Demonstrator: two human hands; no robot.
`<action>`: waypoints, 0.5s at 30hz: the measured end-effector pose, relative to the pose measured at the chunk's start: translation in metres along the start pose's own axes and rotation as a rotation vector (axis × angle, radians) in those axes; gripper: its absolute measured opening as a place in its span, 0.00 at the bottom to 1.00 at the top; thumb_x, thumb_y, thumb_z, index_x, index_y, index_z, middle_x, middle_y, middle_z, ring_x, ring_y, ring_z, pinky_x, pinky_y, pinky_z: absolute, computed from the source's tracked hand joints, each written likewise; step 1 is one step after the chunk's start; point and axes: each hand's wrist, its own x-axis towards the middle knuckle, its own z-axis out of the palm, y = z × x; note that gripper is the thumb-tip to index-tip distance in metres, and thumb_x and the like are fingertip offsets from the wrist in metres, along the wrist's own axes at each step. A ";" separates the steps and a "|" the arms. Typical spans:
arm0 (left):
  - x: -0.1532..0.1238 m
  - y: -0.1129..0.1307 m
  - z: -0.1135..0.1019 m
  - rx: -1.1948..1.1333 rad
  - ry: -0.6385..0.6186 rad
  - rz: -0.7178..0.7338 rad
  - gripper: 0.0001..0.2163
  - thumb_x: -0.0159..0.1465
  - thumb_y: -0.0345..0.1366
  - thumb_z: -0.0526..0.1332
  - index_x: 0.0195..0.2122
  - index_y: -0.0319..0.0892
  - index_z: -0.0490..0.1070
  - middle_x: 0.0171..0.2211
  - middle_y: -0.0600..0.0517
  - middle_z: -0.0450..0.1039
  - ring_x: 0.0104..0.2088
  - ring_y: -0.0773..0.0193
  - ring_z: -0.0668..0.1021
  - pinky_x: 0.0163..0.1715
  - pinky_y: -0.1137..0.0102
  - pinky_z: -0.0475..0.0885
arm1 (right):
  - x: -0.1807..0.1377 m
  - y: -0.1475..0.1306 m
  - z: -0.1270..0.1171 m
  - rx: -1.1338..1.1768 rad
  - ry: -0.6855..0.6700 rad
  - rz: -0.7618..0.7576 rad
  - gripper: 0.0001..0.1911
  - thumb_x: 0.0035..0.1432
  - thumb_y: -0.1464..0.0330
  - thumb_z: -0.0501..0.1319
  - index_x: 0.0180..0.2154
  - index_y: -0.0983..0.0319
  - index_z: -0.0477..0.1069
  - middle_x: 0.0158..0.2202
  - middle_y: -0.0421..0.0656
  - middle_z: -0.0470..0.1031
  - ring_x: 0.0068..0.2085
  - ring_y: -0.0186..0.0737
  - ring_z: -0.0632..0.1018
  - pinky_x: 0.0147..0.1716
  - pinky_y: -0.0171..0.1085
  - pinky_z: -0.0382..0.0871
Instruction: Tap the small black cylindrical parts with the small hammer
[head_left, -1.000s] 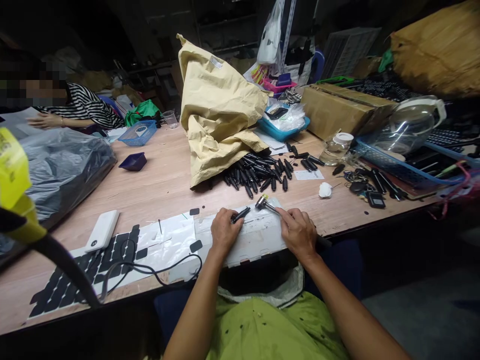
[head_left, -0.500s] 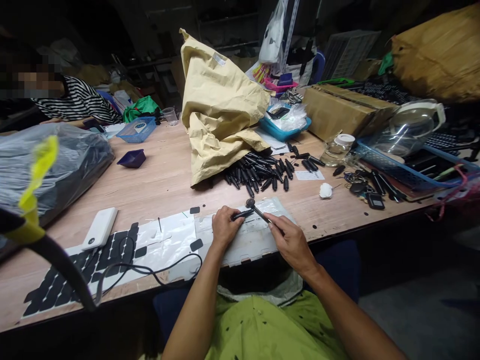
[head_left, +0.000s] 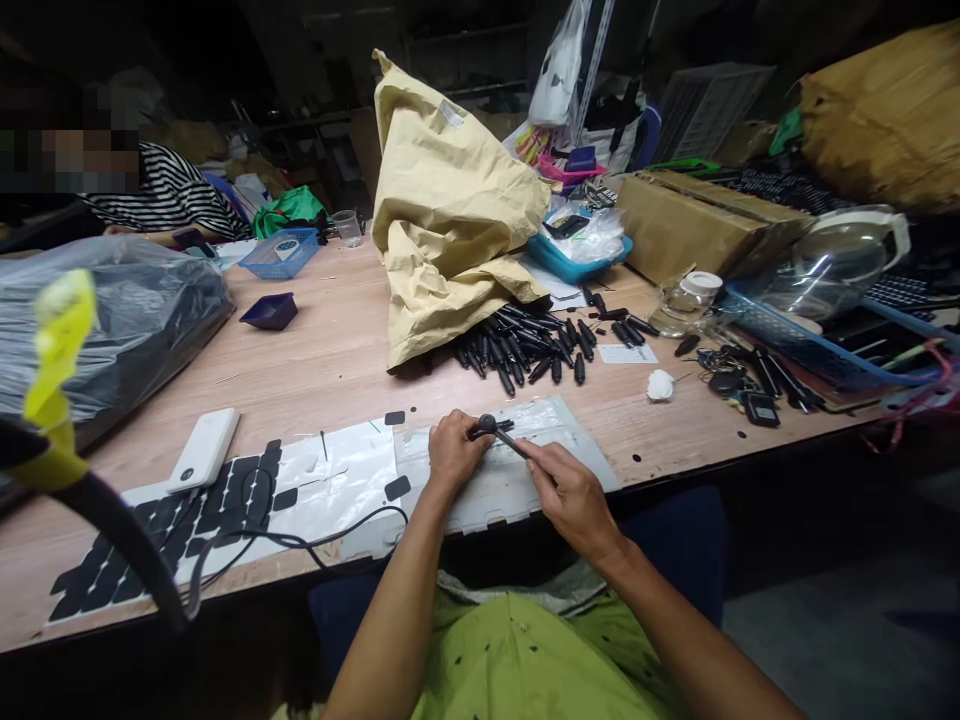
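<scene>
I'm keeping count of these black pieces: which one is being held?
The black piece in the left hand, partly hidden by the hammer; the loose pile lies by the tan bag, no hand on it.

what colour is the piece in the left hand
The piece is black, seen best in the head view, the only one.

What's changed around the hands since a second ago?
The right hand has moved left with the hammer, whose head now shows over the black piece; contact isn't clear. Nothing was picked up or let go. The left hand still holds the piece; the pile and bag stayed put.
</scene>
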 end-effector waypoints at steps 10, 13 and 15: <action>0.001 -0.006 0.007 -0.022 0.029 0.019 0.06 0.59 0.35 0.68 0.38 0.51 0.81 0.36 0.53 0.75 0.44 0.58 0.76 0.47 0.64 0.68 | 0.005 0.031 -0.022 -0.293 0.127 0.024 0.19 0.66 0.71 0.52 0.52 0.53 0.77 0.36 0.43 0.78 0.39 0.40 0.77 0.38 0.36 0.69; 0.000 -0.006 0.007 -0.022 0.026 0.025 0.06 0.59 0.35 0.68 0.38 0.50 0.81 0.37 0.53 0.76 0.44 0.57 0.76 0.47 0.63 0.68 | 0.005 0.050 -0.032 -0.497 0.150 0.003 0.19 0.64 0.73 0.54 0.48 0.54 0.79 0.30 0.43 0.75 0.34 0.41 0.73 0.34 0.38 0.64; -0.001 -0.005 0.006 -0.022 0.023 0.026 0.06 0.59 0.34 0.68 0.38 0.50 0.81 0.37 0.53 0.76 0.44 0.57 0.76 0.47 0.63 0.68 | 0.004 0.061 -0.033 -0.576 0.168 -0.007 0.19 0.63 0.74 0.54 0.47 0.55 0.80 0.29 0.44 0.73 0.33 0.42 0.70 0.32 0.39 0.60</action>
